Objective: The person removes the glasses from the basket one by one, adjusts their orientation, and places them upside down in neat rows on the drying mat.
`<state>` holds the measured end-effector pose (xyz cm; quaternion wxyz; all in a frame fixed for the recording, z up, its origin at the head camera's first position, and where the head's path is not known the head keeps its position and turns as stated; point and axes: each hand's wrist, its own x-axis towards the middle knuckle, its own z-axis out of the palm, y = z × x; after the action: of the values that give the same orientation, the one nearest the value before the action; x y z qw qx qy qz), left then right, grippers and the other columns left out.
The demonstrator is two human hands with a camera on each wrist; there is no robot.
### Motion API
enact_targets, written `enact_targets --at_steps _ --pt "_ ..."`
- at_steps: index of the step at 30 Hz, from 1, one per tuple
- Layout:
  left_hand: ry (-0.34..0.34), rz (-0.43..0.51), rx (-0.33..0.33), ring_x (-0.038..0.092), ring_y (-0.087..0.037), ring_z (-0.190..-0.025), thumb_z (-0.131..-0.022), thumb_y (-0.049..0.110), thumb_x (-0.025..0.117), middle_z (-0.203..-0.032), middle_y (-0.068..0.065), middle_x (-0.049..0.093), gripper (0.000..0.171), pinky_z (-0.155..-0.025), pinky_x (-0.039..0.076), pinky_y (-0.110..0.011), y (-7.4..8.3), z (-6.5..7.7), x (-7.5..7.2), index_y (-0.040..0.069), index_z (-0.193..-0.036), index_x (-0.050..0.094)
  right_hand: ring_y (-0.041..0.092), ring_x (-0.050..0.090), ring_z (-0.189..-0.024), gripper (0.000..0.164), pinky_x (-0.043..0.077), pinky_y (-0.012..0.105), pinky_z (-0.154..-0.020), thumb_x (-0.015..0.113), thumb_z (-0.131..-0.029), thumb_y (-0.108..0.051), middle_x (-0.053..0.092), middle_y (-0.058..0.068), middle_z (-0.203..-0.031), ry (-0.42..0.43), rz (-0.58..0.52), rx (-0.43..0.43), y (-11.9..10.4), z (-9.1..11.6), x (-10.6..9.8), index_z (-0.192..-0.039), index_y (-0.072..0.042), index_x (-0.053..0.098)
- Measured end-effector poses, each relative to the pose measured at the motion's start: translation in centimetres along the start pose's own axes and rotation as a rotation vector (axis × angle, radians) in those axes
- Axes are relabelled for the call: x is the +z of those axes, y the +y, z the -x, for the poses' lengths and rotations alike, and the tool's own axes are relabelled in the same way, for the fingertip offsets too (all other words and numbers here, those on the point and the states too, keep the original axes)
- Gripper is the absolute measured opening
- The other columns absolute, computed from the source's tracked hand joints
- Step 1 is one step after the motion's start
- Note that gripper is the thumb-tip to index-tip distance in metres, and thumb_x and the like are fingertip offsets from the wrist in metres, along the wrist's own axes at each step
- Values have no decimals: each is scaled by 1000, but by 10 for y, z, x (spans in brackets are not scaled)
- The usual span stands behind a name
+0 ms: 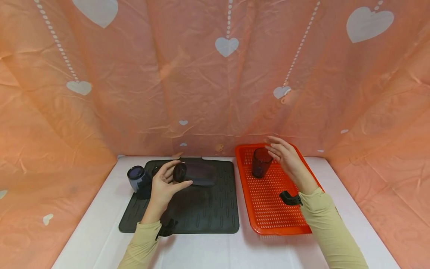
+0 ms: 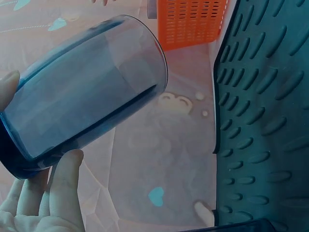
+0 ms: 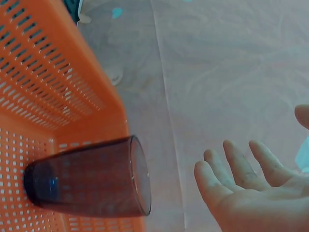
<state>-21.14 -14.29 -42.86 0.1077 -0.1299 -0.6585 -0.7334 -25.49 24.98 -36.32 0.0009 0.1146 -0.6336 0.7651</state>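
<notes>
My left hand [image 1: 164,183] grips a dark tinted glass tumbler [image 1: 199,174] near its base, thumb on one side and fingers on the other. The tumbler is tipped on its side above the dark ribbed mat [image 1: 215,209]; in the left wrist view its rim points away from the hand. My right hand [image 1: 285,157] is at the far end of the orange basket [image 1: 250,209], fingers spread and holding nothing. Just left of those fingers, another tinted tumbler [image 3: 91,179] stands upright in the basket, its rim apart from the fingertips in the right wrist view.
More dark blue glassware [image 1: 137,179] stands at the mat's left edge, and part of another dark rounded piece shows behind my left hand. Mat and basket lie side by side on a white table [image 1: 100,209]. An orange curtain [image 1: 195,93] with hearts encloses the back and sides.
</notes>
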Motion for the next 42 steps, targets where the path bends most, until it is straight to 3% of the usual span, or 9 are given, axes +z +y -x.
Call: enact_targets --at_steps 6,11,18,25,30,38,42 --pt "17 -22 -53 63 -20 -103 -65 -9 84 -123 -10 62 75 -78 54 -31 2 0 -1 0 -131 49 13 56 -112 25 35 35 -104 46 -102 -12 62 -5 -120 6 -9 -2 2 -1 -8 -125 -15 56" --pt "10 -45 -61 65 -19 -99 -65 -10 84 -120 -12 63 74 -78 54 -32 13 3 1 -4 -130 49 10 57 -109 23 37 32 -101 45 -102 -12 63 -9 -114 25 16 4 5 -3 -13 -120 -19 58" --pt "5 -52 -48 65 -19 -98 -66 -9 83 -119 -12 64 69 -79 53 -30 25 6 5 0 -127 54 9 57 -107 29 34 36 -104 48 -101 -14 62 -9 -114 42 43 16 8 -6 -18 -128 -7 53" --pt "11 -61 -38 64 -18 -99 -67 -8 83 -120 -11 64 68 -80 53 -29 26 6 4 0 -128 54 9 56 -106 44 31 37 -106 48 -101 -15 63 -13 -109 59 63 41 10 -8 -21 -138 6 39" --pt "16 -74 -37 63 -18 -101 -67 -9 82 -122 -10 63 69 -83 52 -30 23 6 3 2 -129 55 7 56 -106 45 29 39 -108 48 -101 -16 63 -14 -109 64 87 56 12 -10 -23 -139 6 39" --pt "18 -74 -28 59 -22 -106 -66 0 86 -124 -6 63 71 -87 50 -30 0 0 -3 12 -130 58 6 55 -106 45 24 44 -111 50 -101 -18 62 -14 -108 75 109 56 17 -13 -26 -139 4 40" --pt "14 -77 -22 58 -23 -107 -67 -1 85 -125 -8 62 70 -89 50 -31 5 1 -2 11 -131 58 5 53 -107 48 22 47 -112 47 -102 -17 60 -14 -110 78 137 46 20 -14 -27 -141 9 36"
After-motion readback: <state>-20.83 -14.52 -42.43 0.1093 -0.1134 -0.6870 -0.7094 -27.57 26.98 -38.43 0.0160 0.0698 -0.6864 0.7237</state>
